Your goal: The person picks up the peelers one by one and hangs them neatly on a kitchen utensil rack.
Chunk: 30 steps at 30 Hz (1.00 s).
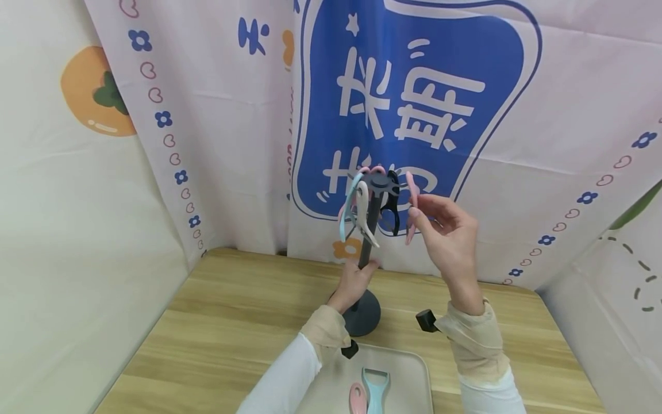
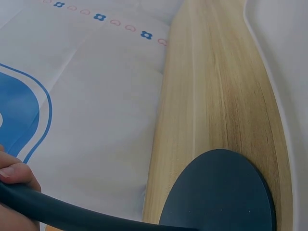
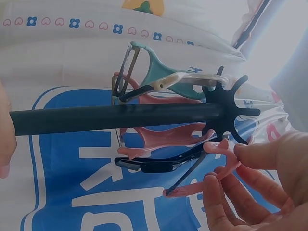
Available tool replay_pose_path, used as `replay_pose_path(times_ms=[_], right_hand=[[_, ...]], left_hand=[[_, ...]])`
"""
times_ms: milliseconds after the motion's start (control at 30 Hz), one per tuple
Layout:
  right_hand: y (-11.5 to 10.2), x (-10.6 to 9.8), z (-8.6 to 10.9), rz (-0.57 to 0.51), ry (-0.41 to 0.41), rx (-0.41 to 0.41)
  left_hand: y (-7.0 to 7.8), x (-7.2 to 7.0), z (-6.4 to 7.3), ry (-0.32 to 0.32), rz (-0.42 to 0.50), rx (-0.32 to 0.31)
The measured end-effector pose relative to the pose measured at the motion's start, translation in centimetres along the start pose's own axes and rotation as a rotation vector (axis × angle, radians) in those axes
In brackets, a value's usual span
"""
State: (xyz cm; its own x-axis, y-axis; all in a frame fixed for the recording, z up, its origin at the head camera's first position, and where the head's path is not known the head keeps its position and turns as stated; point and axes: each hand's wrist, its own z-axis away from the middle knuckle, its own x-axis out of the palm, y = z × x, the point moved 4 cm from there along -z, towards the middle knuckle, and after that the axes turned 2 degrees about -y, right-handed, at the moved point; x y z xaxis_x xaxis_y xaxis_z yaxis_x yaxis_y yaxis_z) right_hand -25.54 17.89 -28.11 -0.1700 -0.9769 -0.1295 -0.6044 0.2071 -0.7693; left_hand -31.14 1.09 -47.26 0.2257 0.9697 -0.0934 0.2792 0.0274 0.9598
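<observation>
My left hand grips the dark post of an upright stand with a round base and a ring of hooks on top. My right hand pinches a pink peeler by its handle, close beside the hooks. Whether its handle hole sits on a hook I cannot tell. Around the post hang a black peeler, a white peeler, a light blue peeler and two more pink peelers, one nearer the black one.
In front of the stand a beige tray lies on the wooden table. It holds another light blue peeler and a pink handle, cut off by the frame edge. Printed cloth hangs close behind the stand.
</observation>
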Motion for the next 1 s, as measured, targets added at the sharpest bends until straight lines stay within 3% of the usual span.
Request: replay_pose_path(times_ms=[267, 500, 1000], right_hand=[[0.0, 0.3, 0.0, -0.017, -0.001, -0.006], [0.3, 0.8, 0.0, -0.034, -0.021, -0.021], [0.7, 1.4, 0.1, -0.036, -0.025, -0.073]], left_hand=[[0.1, 0.1, -0.2, -0.011, -0.01, 0.003], [-0.4, 0.1, 0.0, -0.006, 0.017, -0.031], [-0.2, 0.0, 0.0, -0.002, 0.015, -0.014]])
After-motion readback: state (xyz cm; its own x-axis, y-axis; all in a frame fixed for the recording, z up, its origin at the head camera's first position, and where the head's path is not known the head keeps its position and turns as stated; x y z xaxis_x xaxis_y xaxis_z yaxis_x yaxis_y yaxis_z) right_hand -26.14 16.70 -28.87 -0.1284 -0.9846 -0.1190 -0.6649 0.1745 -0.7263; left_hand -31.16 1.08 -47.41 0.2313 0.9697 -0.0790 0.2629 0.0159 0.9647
